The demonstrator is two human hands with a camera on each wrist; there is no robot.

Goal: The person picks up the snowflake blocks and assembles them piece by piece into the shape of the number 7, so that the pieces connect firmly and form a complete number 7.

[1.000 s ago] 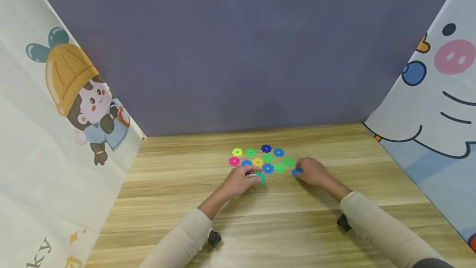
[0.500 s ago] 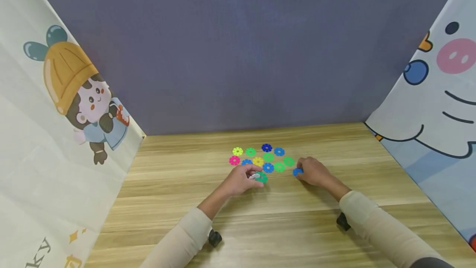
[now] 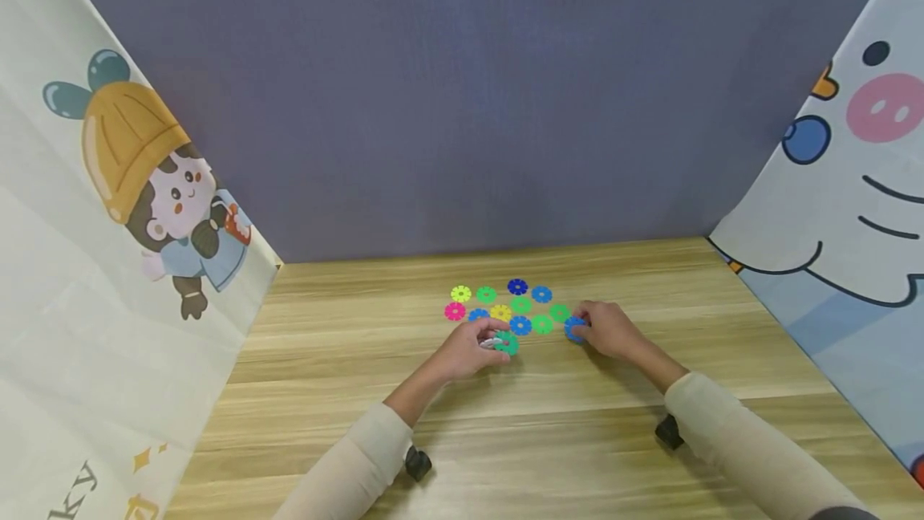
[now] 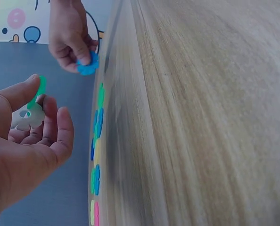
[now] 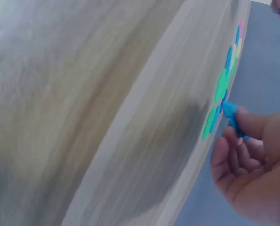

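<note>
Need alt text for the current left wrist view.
A left hand holds a green disc and a white piece, while beyond it a right hand pinches a blue disc. More coloured discs lie on a wooden tabletop.

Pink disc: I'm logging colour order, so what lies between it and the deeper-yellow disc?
A blue disc, partly hidden by the left hand, as the head view shows.
</note>
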